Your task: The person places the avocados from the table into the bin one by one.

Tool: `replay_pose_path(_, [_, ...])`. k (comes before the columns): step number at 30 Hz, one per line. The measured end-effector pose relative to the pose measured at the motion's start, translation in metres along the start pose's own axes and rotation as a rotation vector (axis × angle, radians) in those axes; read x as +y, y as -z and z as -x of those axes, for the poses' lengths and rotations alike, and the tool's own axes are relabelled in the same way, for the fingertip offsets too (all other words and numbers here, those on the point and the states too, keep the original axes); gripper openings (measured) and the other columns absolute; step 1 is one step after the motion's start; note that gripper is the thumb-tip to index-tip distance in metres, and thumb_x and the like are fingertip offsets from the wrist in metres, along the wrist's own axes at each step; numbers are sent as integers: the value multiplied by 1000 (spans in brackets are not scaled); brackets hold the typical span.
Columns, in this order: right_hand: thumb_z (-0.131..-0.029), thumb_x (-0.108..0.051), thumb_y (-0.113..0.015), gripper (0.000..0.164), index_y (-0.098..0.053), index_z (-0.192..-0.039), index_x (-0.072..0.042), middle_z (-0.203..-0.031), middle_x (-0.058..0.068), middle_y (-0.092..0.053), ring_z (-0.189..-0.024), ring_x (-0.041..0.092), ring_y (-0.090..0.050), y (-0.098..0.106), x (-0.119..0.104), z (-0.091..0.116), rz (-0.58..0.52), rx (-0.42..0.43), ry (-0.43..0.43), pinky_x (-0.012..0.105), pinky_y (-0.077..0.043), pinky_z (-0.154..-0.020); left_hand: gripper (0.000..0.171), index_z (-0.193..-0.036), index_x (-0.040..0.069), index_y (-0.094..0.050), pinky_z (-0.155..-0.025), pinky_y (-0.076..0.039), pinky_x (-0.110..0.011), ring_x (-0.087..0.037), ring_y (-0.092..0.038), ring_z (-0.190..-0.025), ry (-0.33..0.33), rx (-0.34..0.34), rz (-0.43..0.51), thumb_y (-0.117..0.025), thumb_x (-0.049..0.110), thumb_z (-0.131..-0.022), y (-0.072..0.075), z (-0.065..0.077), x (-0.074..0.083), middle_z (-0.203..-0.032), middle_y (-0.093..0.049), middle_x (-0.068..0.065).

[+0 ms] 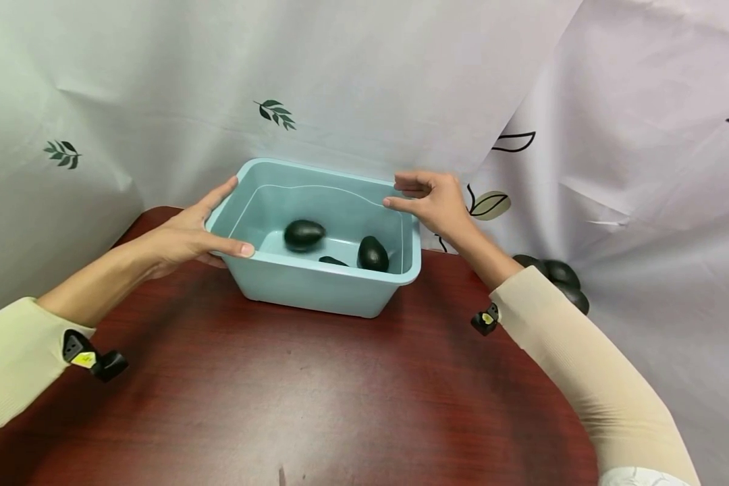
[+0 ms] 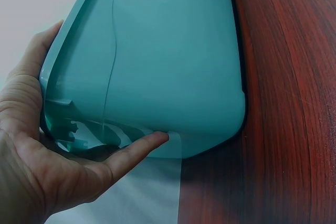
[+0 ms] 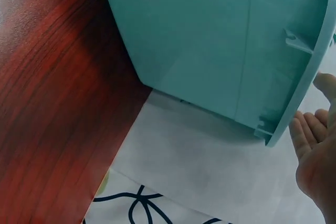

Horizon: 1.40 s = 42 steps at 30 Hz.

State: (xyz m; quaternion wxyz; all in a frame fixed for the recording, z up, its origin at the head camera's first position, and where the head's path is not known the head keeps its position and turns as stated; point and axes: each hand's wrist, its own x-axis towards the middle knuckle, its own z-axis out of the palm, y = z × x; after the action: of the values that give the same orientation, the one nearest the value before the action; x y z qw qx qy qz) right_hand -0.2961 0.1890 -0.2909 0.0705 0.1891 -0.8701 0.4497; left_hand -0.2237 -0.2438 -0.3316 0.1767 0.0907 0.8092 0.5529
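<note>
A light blue plastic bin (image 1: 310,290) stands near the back of the table. Inside it lie dark green avocados: one (image 1: 304,235) left of centre, another (image 1: 373,254) toward the right, and a third (image 1: 333,260) mostly hidden by the near wall. My left hand (image 1: 185,236) grips the bin's left end, thumb along the near rim and fingers spread round the side. Over the far right corner hovers my right hand (image 1: 434,199), fingers bent and thumb apart with nothing between them. In the right wrist view its fingertips (image 3: 299,129) appear right beside the rim.
More avocados (image 1: 561,273) lie in a cluster at the right, partly behind the right forearm. A pale, leaf-printed cloth (image 1: 364,81) hangs close behind the bin. The reddish-brown wooden table (image 1: 316,391) extends in front.
</note>
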Motion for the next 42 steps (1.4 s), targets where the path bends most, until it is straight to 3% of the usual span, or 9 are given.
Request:
replay_pose_path(7, [-92, -24, -96, 54, -79, -141, -6, -139, 16, -80, -129, 31, -79, 4, 7, 4, -3, 7, -14, 43, -65, -108, 130, -179, 50, 9, -101, -65, -61, -46, -39, -155, -10, 1, 3, -88, 20, -98, 0, 0, 1, -181, -21, -17])
replay_pose_path(21, [-93, -26, -95, 56, -78, -142, -6, -139, 16, -80, -129, 31, -80, 5, 17, 9, -15, 31, -23, 41, -66, -107, 131, -179, 52, 9, -101, -65, -57, -44, -40, -155, 2, -1, 17, -88, 19, -97, -1, 1, 2, -181, -22, -16])
replay_pose_path(33, [-95, -23, -94, 51, -79, -140, -4, -136, 20, -81, -124, 36, -81, 17, 26, 13, -12, 87, -9, 29, -66, -102, 131, -179, 51, 9, -99, -66, -55, -46, -39, -155, -4, -2, 24, -88, 18, -97, 0, 0, 2, -181, -21, -18])
replay_pose_path(42, [-94, -25, -95, 52, -80, -139, -6, -133, 18, -82, -120, 33, -83, 26, 36, 16, -7, 129, -24, 22, -66, -96, 131, -179, 52, 9, -99, -66, -55, -44, -40, -155, -2, -5, 28, -87, 17, -97, -1, 1, 2, -181, -23, -15])
